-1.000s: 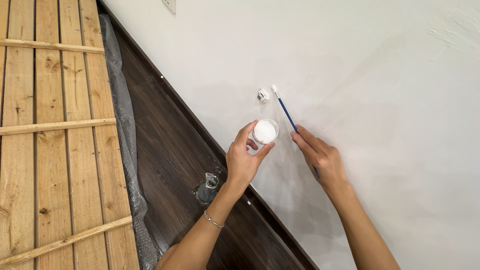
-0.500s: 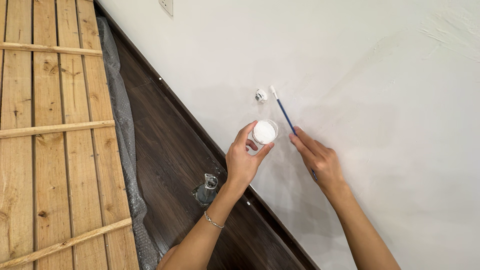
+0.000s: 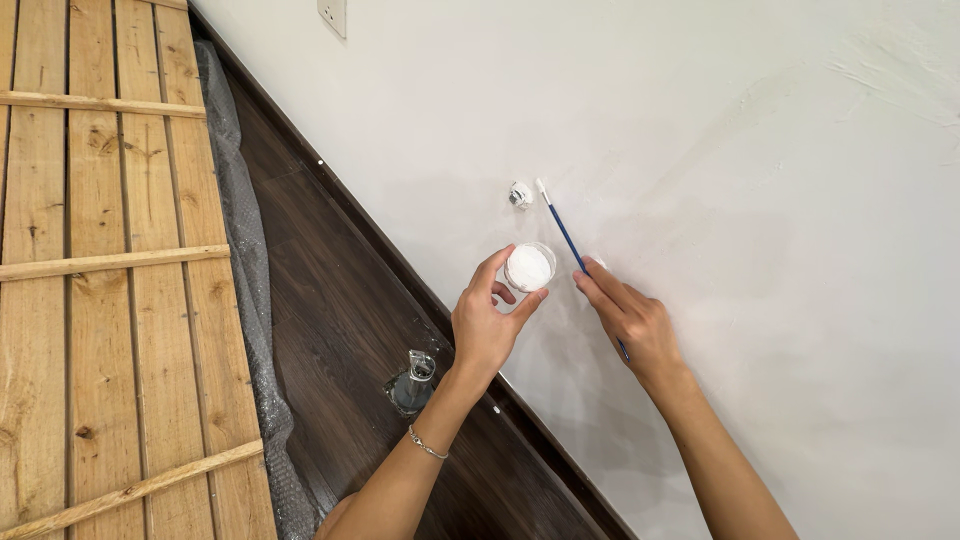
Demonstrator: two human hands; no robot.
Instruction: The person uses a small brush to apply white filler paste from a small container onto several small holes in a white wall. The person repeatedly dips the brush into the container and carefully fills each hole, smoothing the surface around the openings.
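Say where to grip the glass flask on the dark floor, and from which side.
Take the glass flask by its narrow neck, coming down from above with the fingers on opposite sides. It stands upright on the dark floor near the baseboard, mouth up, so the neck is the slimmest, most exposed part; the wider body below would likely need a broader spread. Probably come from the open floor side, not the wall.

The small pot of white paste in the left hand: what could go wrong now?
The pot is pinched only at its rim by the left hand, so it might slip onto the dark floor. The brush in the right hand could smear the white fitting on the wall.
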